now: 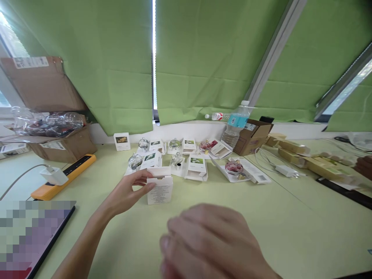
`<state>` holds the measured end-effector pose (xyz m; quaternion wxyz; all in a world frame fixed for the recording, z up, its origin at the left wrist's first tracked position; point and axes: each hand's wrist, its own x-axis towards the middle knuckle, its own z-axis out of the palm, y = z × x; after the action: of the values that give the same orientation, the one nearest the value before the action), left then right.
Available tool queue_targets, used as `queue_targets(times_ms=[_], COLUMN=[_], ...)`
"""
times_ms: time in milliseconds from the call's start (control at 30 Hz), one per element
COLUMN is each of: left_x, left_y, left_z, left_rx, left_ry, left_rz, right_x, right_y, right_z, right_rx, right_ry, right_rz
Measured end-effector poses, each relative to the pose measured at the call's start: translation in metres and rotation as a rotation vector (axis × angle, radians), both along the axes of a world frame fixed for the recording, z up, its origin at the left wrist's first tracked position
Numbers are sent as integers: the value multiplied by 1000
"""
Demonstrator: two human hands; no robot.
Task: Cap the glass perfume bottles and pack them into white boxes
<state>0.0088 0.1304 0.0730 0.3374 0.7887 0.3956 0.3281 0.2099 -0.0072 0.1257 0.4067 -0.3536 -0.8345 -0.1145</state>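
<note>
My left hand (pixel 128 193) reaches over the pale green table and grips the left side of a small white box (pixel 160 189) with its top flap up and print on its front. My right hand (pixel 209 244) is close to the camera and blurred, fingers curled together, back of the hand towards me; whatever it holds, if anything, is hidden. Behind the box lie several small white boxes (pixel 197 164) and clear glass globes (pixel 135 161), plus a red-filled globe (pixel 234 167).
A water bottle (pixel 236 126) and an open brown carton (pixel 252 136) stand at the back. A cardboard box of glass globes (pixel 52 131) sits far left, with an orange power strip (pixel 65 176) and a tablet (pixel 31 236). Another person's hand (pixel 364 166) shows at the right edge.
</note>
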Motion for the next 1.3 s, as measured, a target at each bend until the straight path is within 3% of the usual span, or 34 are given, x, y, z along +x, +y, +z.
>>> queue_targets(times_ms=[67,133,233,333,700,900,1300], left_x=[1,2,3,2,-1,-1,8], left_y=[-1,-1,-1,0,2,4,0], left_z=[2,4,5,3,-1,-4,-4], left_rx=[6,1,-22,-43,-110,-131,-150], left_ry=[-13,-17,-11,-12,-118,-155,-235], left_rz=[-13,-30,-37,-15,4,22,104], right_x=[5,14,30,41,42,43,46], right_y=[26,53,84,99,114,118,117], right_z=[2,-4,-19,-31,-53,-61,-60], right_rx=[126,148,25,-115,-725,-984,-1182], right_ry=[30,123,245,330,386,442,502], right_rz=[58,70,-38,-129,-154,-20,168])
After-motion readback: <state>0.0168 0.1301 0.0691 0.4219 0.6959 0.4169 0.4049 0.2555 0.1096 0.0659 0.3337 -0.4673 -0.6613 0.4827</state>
